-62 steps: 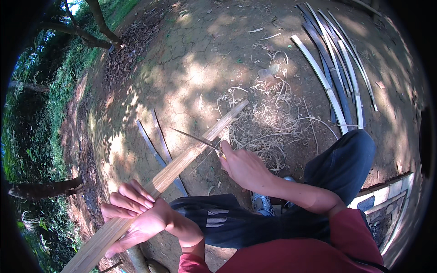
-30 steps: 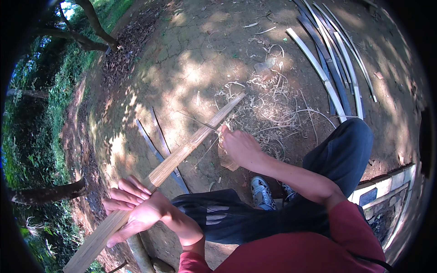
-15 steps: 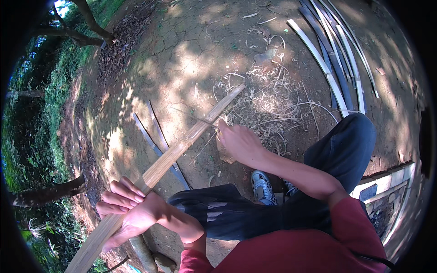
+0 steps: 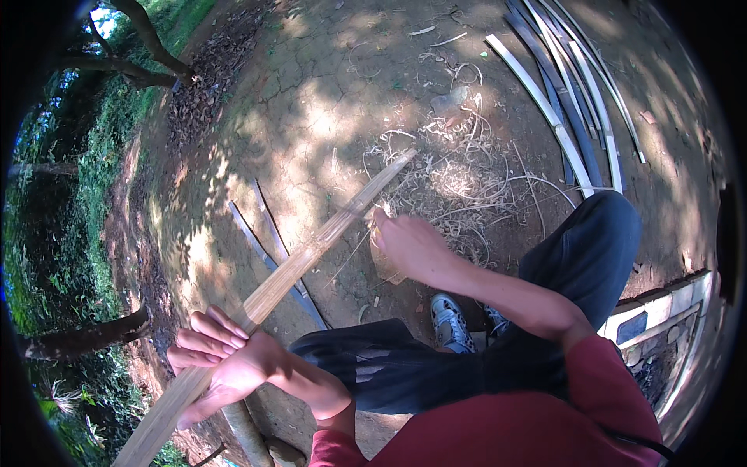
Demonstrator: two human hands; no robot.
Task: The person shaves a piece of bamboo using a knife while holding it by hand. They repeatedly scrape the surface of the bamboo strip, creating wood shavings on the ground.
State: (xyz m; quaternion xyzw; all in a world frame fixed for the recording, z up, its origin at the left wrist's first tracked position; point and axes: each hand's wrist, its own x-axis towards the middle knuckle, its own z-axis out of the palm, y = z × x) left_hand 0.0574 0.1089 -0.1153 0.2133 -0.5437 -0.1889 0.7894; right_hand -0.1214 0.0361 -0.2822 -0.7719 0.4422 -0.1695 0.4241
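Note:
A long, pale split-bamboo strip point(image 4: 289, 272) slants from the lower left up to the middle. My left hand point(image 4: 233, 362) is closed around its lower part, the fingers curled over the far edge and the palm underneath. Close to the strip's right side, near its upper end, my right hand point(image 4: 412, 245) is closed in a fist. It grips what looks like a knife, mostly hidden by the fingers; the blade is hard to make out now. Below that fist a thin fibre hangs toward the ground.
Curly bamboo shavings point(image 4: 459, 183) litter the dirt ahead. Several long bamboo strips point(image 4: 572, 93) lie at the upper right, and two dark strips point(image 4: 261, 245) lie beyond the held one. My knees and shoes point(image 4: 453, 323) are below. Tree trunks point(image 4: 85, 335) stand at the left.
My right hand has drawn back slightly toward me and to the right. The thin dark blade seen across the strip before no longer shows there. My left hand keeps its hold.

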